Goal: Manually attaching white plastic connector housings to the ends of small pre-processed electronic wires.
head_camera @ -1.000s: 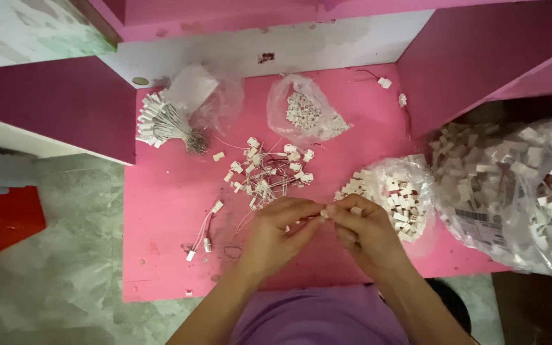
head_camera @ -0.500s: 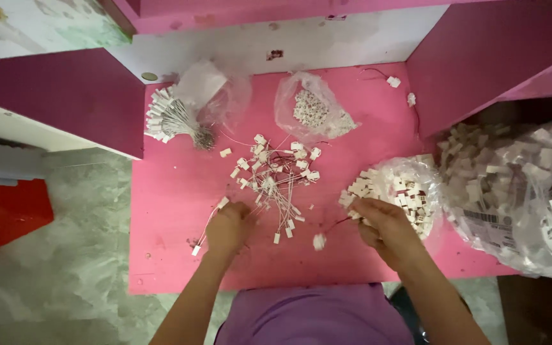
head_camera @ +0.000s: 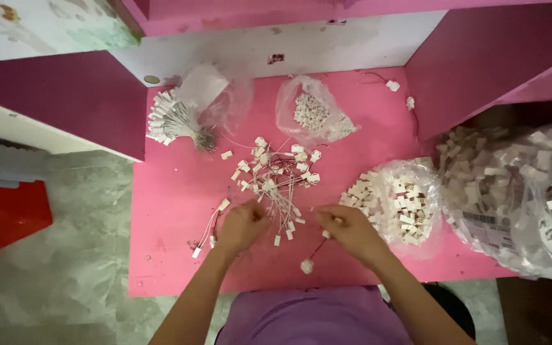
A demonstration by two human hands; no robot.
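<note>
A loose pile of thin wires with white plastic connectors (head_camera: 276, 176) lies in the middle of the pink table (head_camera: 174, 191). My left hand (head_camera: 243, 225) rests at the pile's near edge, fingers curled onto a wire there. Just to the right, my right hand (head_camera: 352, 233) pinches one dark wire whose white connector (head_camera: 306, 266) lies on the table towards me. The two hands are a short gap apart. A finished-looking wired piece (head_camera: 209, 229) sits left of my left hand.
A tied bundle of wired connectors (head_camera: 174, 121) and a clear bag (head_camera: 222, 96) lie at the back left. A small bag of white parts (head_camera: 314, 114) is behind the pile, an open bag of connectors (head_camera: 398, 199) to the right, and a large full bag (head_camera: 531, 198) beyond the table's edge.
My hands were joined over one piece near the table's front, then came apart. The left hand has reached to the pile's edge; the right keeps its wire and has shifted slightly left.
</note>
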